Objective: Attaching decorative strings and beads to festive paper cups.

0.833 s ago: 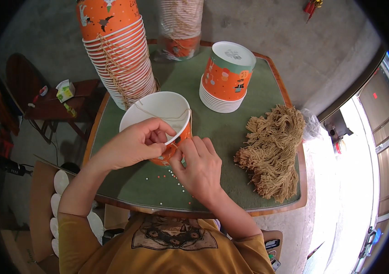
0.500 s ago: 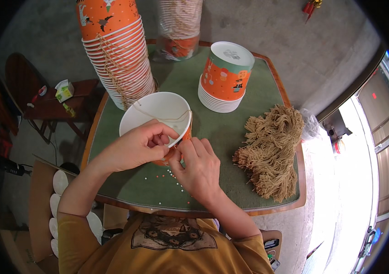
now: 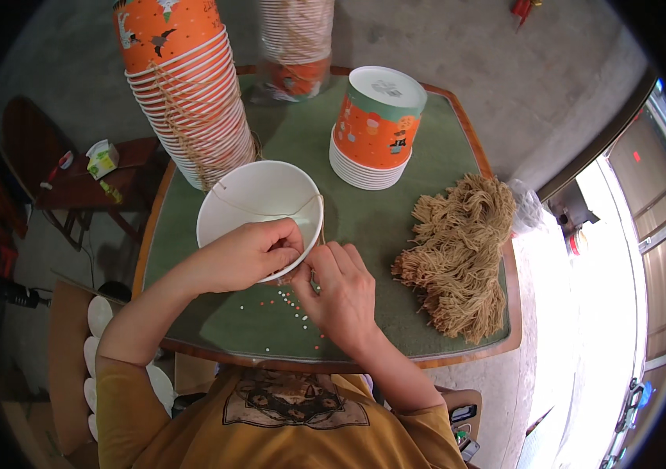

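A paper bucket [image 3: 219, 205], white inside, stands with its mouth tilted toward me on the green table. A thin tan string [image 3: 269, 213] hangs across its mouth and passes out over the right rim. My left hand [image 3: 248, 256] reaches over the near rim, with its fingers curled inside the bucket; whatever they grip is hidden. Outside the wall, close to the right rim, my right hand [image 3: 339, 293] is closed in a pinch where the string runs down into its fingers. Small white and orange dots [image 3: 297, 306] lie scattered below the bucket.
A tall stack of orange buckets with strings [image 3: 192, 105] rises at the back left. Behind it stands a plastic-wrapped stack [image 3: 295, 55]. Upside-down nested buckets [image 3: 376, 133] sit at the back right, beside a heap of tan strings [image 3: 462, 262]. The table's wooden edge [image 3: 473, 144] surrounds them.
My left fingers have gone from above the near rim down into the bucket. My right hand stays by the outer wall. The whole view has shifted slightly.
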Demonstrator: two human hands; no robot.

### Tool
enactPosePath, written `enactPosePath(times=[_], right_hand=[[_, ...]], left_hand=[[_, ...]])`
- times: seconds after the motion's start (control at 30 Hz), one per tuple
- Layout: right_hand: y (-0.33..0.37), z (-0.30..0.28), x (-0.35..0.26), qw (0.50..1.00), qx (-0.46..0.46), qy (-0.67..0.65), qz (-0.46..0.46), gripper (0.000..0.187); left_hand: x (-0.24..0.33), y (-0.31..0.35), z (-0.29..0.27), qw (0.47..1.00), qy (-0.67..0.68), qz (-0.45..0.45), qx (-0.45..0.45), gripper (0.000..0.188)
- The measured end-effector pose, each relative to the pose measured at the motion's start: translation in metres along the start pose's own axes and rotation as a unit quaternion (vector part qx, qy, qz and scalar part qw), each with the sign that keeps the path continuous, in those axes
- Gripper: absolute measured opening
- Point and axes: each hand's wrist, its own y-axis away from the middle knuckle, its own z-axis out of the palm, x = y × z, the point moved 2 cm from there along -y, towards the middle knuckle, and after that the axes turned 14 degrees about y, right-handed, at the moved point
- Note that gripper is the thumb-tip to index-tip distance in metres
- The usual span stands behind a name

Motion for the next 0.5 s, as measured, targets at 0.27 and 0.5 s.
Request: enactPosePath(times=[0.27, 0.5], right_hand=[[0.0, -0.021, 0.021, 0.985, -0.082, -0.1, 0.112, 0.021], [-0.01, -0.016, 0.028, 0.942, -0.169, -0.233, 0.171, 0.009]], left_hand=[[0.008, -0.002, 0.0, 0.978, -0.096, 0.135, 0.13, 0.008], [0.01, -0.015, 0.014, 0.989, 0.017, 0.135, 0.05, 0.015]])
